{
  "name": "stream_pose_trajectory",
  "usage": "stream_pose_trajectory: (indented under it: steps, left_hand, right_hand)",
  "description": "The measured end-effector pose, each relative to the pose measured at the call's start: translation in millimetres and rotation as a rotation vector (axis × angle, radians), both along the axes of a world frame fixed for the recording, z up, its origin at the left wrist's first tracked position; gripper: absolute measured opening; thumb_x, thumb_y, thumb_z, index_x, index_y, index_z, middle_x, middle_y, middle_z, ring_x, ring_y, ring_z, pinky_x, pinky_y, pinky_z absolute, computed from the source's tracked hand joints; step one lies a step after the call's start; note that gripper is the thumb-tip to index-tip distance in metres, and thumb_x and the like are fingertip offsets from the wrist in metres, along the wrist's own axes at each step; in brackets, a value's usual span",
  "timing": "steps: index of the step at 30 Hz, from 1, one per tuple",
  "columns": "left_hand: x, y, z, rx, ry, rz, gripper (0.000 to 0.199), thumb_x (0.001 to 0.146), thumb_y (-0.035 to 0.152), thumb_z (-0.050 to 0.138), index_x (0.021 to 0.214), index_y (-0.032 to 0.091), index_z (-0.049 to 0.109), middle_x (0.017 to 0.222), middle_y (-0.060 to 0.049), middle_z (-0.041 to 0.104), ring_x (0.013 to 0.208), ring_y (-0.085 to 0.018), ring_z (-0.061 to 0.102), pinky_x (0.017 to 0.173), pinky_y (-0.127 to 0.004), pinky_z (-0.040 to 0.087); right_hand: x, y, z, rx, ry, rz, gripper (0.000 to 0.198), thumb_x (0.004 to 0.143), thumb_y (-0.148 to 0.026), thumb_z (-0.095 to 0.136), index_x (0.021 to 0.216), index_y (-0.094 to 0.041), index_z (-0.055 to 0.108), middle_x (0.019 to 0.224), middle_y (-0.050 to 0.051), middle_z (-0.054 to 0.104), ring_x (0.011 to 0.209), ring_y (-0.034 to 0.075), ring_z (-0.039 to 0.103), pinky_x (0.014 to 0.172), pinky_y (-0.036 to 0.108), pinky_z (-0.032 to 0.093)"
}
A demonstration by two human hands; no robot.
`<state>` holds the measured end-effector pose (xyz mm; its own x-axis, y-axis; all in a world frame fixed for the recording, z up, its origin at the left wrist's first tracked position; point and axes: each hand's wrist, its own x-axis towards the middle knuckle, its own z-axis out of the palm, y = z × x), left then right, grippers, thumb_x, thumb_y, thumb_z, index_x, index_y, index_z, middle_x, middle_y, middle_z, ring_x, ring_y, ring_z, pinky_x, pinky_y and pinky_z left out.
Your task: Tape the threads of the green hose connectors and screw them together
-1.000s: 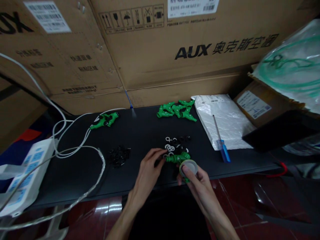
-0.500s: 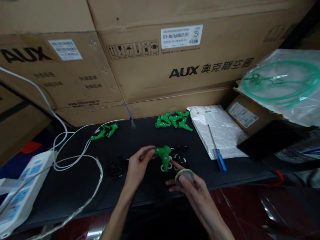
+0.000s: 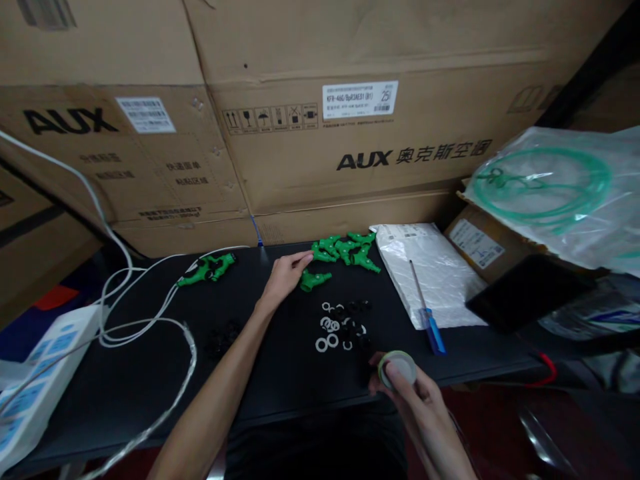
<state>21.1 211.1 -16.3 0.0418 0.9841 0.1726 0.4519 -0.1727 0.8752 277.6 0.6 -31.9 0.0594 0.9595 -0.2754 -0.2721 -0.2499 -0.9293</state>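
The left hand (image 3: 284,277) has its fingers drawn together at the left end of a green fitting (image 3: 325,255), part of a cluster at the back of the surface (image 3: 285,373); whether they grip it or merely touch it cannot be told. A loose green piece (image 3: 315,281) lies just on the near side of those fingers. The right hand (image 3: 420,400) grips a round disc (image 3: 405,362), thumb across its face.
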Motion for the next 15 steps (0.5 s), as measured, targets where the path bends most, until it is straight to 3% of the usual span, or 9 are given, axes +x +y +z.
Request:
stream_pose_trajectory:
  steps: [2,4,6,9,10,12,14,15]
  left_hand:
    - [-2.0,-19.2,-0.3,0.054,0.066,0.057,0.033,0.098,0.042,0.061,0.122,0.023,0.074,0.129,-0.007,0.073,0.123,-0.025,0.064,0.110,-0.041,0.047]
    - [-8.0,-39.5,-7.0,0.070,0.130,0.133,0.040,0.094,0.041,0.067,0.128,0.022,0.069,0.134,-0.010,0.067,0.118,-0.027,0.064,0.104,-0.044,0.051]
    - [-12.7,-54.6,-16.9,0.057,0.182,0.179,0.046,0.088,0.037,0.074,0.130,0.020,0.066,0.129,-0.012,0.066,0.101,-0.026,0.067,0.091,-0.044,0.056]
    - [-9.7,-59.7,-28.1,0.047,0.228,0.142,0.038,0.084,0.029,0.079,0.120,0.022,0.068,0.108,-0.006,0.071,0.087,-0.022,0.067,0.083,-0.039,0.056]
    - [-5.9,-56.9,-29.7,0.051,0.236,0.116,0.033,0.085,0.028,0.079,0.116,0.023,0.068,0.103,-0.004,0.072,0.086,-0.021,0.067,0.083,-0.037,0.056]
    - [3.7,-48.2,-29.8,0.066,0.251,0.084,0.024,0.087,0.026,0.077,0.109,0.023,0.068,0.098,-0.002,0.073,0.082,-0.018,0.067,0.080,-0.034,0.056]
    - [13.3,-40.8,-27.3,0.084,0.276,0.080,0.016,0.090,0.025,0.074,0.104,0.022,0.067,0.098,-0.001,0.074,0.077,-0.016,0.068,0.078,-0.032,0.056]
    - [16.9,-39.2,-25.5,0.097,0.296,0.084,0.016,0.091,0.026,0.074,0.104,0.022,0.066,0.099,-0.001,0.074,0.076,-0.016,0.068,0.077,-0.031,0.056]
  right_hand:
    - [5.9,1.4,-2.1,-0.007,-0.079,-0.075,0.040,0.084,-0.056,0.077,0.082,-0.016,0.071,0.073,0.003,0.062,0.073,0.017,0.055,0.069,0.028,0.047]
    - [14.1,2.6,-2.5,-0.040,-0.149,-0.137,0.043,0.081,-0.058,0.078,0.080,-0.015,0.069,0.064,0.000,0.054,0.064,0.014,0.047,0.060,0.026,0.042]
    - [22.9,4.2,-0.7,-0.075,-0.199,-0.165,0.046,0.079,-0.060,0.079,0.079,-0.015,0.068,0.060,-0.002,0.052,0.058,0.012,0.042,0.055,0.024,0.039]
    - [31.5,11.0,3.7,-0.102,-0.274,-0.152,0.051,0.076,-0.061,0.080,0.065,-0.014,0.063,0.053,-0.001,0.051,0.051,0.010,0.039,0.048,0.023,0.033]
    - [32.5,14.7,4.4,-0.105,-0.294,-0.141,0.050,0.075,-0.060,0.081,0.069,-0.014,0.065,0.051,-0.002,0.051,0.049,0.009,0.039,0.046,0.023,0.032]
    - [32.4,22.6,2.7,-0.087,-0.335,-0.115,0.055,0.073,-0.061,0.082,0.098,-0.012,0.072,0.050,-0.004,0.052,0.046,0.011,0.041,0.045,0.023,0.035]
    - [31.7,28.6,-3.7,-0.023,-0.400,-0.093,0.082,0.074,-0.063,0.079,0.135,-0.011,0.061,0.055,-0.003,0.060,0.048,0.015,0.050,0.050,0.027,0.045]
    - [32.1,30.0,-8.5,0.025,-0.468,-0.094,0.090,0.076,-0.064,0.077,0.144,-0.010,0.054,0.061,0.000,0.066,0.051,0.017,0.057,0.054,0.030,0.051]
